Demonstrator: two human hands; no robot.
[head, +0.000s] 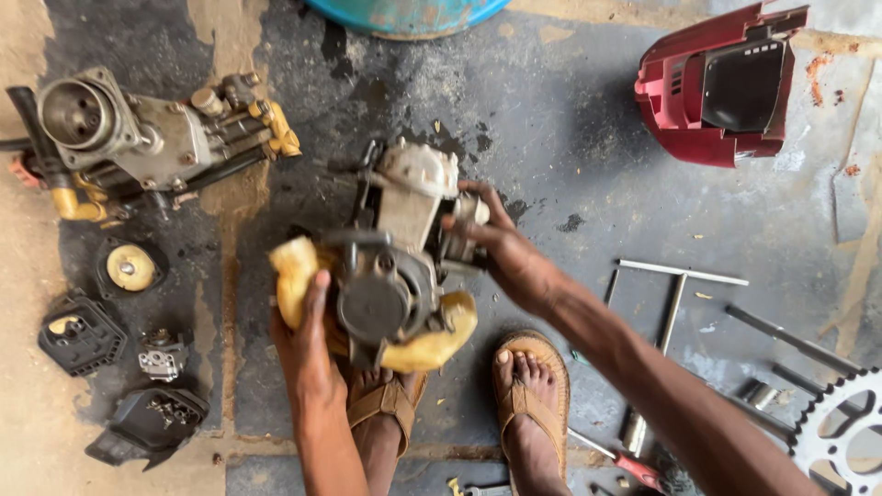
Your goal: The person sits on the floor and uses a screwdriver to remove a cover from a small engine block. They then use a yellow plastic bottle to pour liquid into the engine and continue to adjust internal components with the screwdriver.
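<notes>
A small greasy engine (395,257) with a pale fuel tank part and a yellowish curved housing (432,342) is held above my sandalled feet (528,395). My left hand (308,344) grips its left side at the yellow housing. My right hand (501,253) holds the engine's right side, fingers curled round a metal part.
A pump assembly (138,138) with brass fittings lies far left. Below it sit a round black cover (131,268), a carburettor (163,356) and black covers (152,422). A red housing (721,87) lies top right; T-wrenches (675,298), a screwdriver (634,468) and a sprocket (841,432) lie right.
</notes>
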